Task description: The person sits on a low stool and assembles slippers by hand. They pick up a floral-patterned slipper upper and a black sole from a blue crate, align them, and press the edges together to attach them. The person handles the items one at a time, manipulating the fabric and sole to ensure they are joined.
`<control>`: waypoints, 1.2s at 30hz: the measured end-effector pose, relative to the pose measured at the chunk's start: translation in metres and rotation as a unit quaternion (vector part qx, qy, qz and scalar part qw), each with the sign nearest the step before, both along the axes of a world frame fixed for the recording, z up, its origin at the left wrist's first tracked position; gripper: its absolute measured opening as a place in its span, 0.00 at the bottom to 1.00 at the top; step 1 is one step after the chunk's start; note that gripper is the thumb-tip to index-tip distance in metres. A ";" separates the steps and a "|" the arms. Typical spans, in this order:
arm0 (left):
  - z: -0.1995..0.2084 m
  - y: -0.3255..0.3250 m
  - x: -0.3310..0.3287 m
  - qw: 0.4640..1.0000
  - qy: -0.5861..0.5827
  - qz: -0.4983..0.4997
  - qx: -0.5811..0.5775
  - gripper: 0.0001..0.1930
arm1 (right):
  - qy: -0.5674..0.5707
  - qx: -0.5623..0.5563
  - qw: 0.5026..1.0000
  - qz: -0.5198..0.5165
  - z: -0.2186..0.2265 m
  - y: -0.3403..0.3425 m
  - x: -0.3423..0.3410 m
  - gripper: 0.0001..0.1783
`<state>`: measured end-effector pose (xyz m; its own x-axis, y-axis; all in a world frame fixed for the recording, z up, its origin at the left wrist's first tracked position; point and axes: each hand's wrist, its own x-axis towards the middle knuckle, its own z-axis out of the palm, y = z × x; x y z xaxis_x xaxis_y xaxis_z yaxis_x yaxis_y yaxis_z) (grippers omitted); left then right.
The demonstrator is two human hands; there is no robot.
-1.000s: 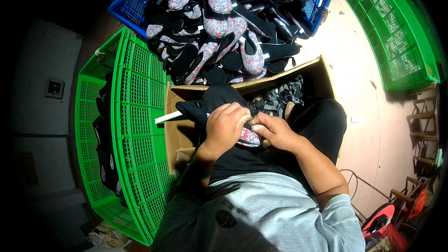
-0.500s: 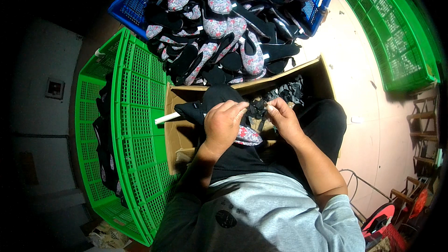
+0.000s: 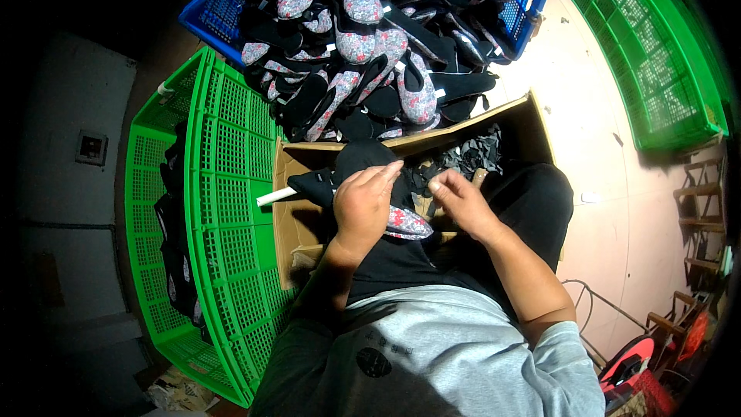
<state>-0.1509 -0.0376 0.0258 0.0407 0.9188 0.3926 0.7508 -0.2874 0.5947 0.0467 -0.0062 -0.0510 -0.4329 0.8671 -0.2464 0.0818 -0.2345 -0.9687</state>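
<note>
A slipper with a pink-and-grey floral toe (image 3: 409,223) and a black heel part (image 3: 312,186) lies across my left thigh, partly hidden by my left hand. A white stick (image 3: 276,196) juts out at its heel end. My left hand (image 3: 364,205) is over the slipper's middle, fingers stretched up and to the right, with no thing visible in them. Close by on the right, my right hand (image 3: 463,202) has its thumb and fingers drawn together. Whatever they may pinch is too small to make out.
Below my hands stands an open cardboard box (image 3: 494,114) holding black fabric scraps (image 3: 477,153). Ahead, floral and black slippers (image 3: 355,45) are heaped against a blue crate (image 3: 210,15). Green crates stand at left (image 3: 231,185) and far right (image 3: 648,54). A wooden rack (image 3: 698,193) is at right.
My left hand's fingers have gone from a pinch to straighter and raised. My right hand has shifted slightly left, its fingers curling in. The slipper has barely moved.
</note>
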 end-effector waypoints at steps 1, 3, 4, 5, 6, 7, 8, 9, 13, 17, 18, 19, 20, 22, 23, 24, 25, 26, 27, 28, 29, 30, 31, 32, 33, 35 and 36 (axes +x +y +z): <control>-0.001 -0.002 0.000 1.000 -0.009 0.018 0.014 0.12 | -0.015 0.003 1.000 0.027 0.007 -0.003 0.000 0.15; -0.003 -0.008 -0.001 0.997 -0.026 0.055 0.041 0.11 | -0.064 0.024 0.994 0.089 -0.002 -0.008 -0.002 0.21; -0.007 -0.012 -0.002 0.995 -0.030 0.073 0.059 0.10 | -0.101 0.047 0.986 0.123 0.001 -0.010 -0.002 0.24; -0.007 -0.018 -0.003 0.992 -0.034 0.092 0.074 0.10 | -0.063 -0.053 0.985 0.153 0.022 -0.011 -0.004 0.29; -0.006 -0.024 -0.003 0.989 -0.038 0.111 0.088 0.10 | -0.025 -0.107 0.980 0.168 0.024 -0.012 -0.007 0.30; -0.009 -0.030 -0.003 0.987 -0.040 0.117 0.107 0.10 | 0.013 -0.160 0.970 0.181 0.026 -0.013 -0.009 0.31; -0.009 -0.036 -0.003 0.986 -0.025 0.118 0.111 0.10 | 0.050 -0.212 0.956 0.195 0.030 -0.014 -0.010 0.32; -0.009 -0.043 -0.003 0.986 -0.009 0.120 0.116 0.10 | 0.046 -0.275 0.940 0.199 0.036 -0.012 -0.009 0.33; -0.015 -0.067 -0.002 0.990 0.004 0.110 0.084 0.09 | 0.046 -0.276 0.944 0.173 0.018 -0.014 -0.009 0.31; -0.017 -0.078 -0.009 0.989 -0.030 0.143 0.027 0.09 | 0.067 -0.166 0.971 0.161 0.008 -0.016 -0.014 0.29; -0.017 -0.080 -0.012 0.987 -0.041 0.157 0.015 0.09 | 0.052 -0.158 0.973 0.159 0.011 -0.015 -0.014 0.28; -0.018 -0.079 -0.017 0.986 -0.025 0.163 0.017 0.07 | 0.035 -0.148 0.976 0.158 0.013 -0.014 -0.014 0.27; -0.016 -0.077 -0.021 0.985 -0.028 0.172 0.019 0.07 | 0.026 -0.111 0.979 0.166 0.013 -0.014 -0.014 0.26; -0.012 -0.073 -0.026 0.981 -0.034 0.190 0.025 0.06 | 0.007 -0.036 0.982 0.183 0.014 -0.013 -0.013 0.25; -0.011 -0.070 -0.026 0.976 -0.089 0.197 0.020 0.06 | 0.008 -0.023 0.983 0.183 0.016 -0.013 -0.014 0.24; -0.009 -0.068 -0.028 0.975 -0.109 0.194 0.004 0.07 | 0.009 -0.010 0.983 0.183 0.018 -0.014 -0.015 0.24; -0.005 -0.067 -0.031 0.973 -0.129 0.190 -0.012 0.07 | 0.009 0.002 0.983 0.182 0.020 -0.014 -0.015 0.23; -0.003 -0.065 -0.032 0.971 -0.150 0.186 -0.028 0.07 | 0.013 0.001 0.983 0.181 0.020 -0.014 -0.016 0.23; -0.002 -0.064 -0.032 0.971 -0.161 0.177 -0.019 0.07 | 0.017 -0.001 0.983 0.180 0.020 -0.014 -0.016 0.23; -0.002 -0.063 -0.033 0.969 -0.173 0.175 -0.023 0.07 | 0.020 -0.003 0.984 0.179 0.020 -0.015 -0.016 0.23; -0.001 -0.063 -0.033 0.967 -0.184 0.173 -0.027 0.07 | 0.016 0.005 0.982 0.186 0.022 -0.014 -0.016 0.23; 0.001 -0.063 -0.032 0.965 -0.196 0.171 -0.032 0.07 | 0.012 0.014 0.981 0.192 0.025 -0.014 -0.016 0.23; 0.004 -0.062 -0.031 0.962 -0.209 0.167 -0.049 0.07 | 0.009 0.023 0.980 0.198 0.027 -0.013 -0.016 0.23; 0.008 -0.061 -0.029 0.959 -0.223 0.162 -0.066 0.07 | 0.008 0.026 0.980 0.197 0.028 -0.013 -0.016 0.23; 0.010 -0.060 -0.028 0.955 -0.237 0.157 -0.084 0.07 | 0.007 0.028 0.980 0.197 0.029 -0.013 -0.016 0.23; 0.003 -0.058 -0.031 0.968 -0.204 0.130 -0.070 0.06 | 0.013 0.031 0.979 0.199 0.029 -0.014 -0.016 0.23; 0.001 -0.058 -0.032 0.973 -0.187 0.116 -0.063 0.06 | 0.018 0.030 0.979 0.201 0.027 -0.014 -0.017 0.23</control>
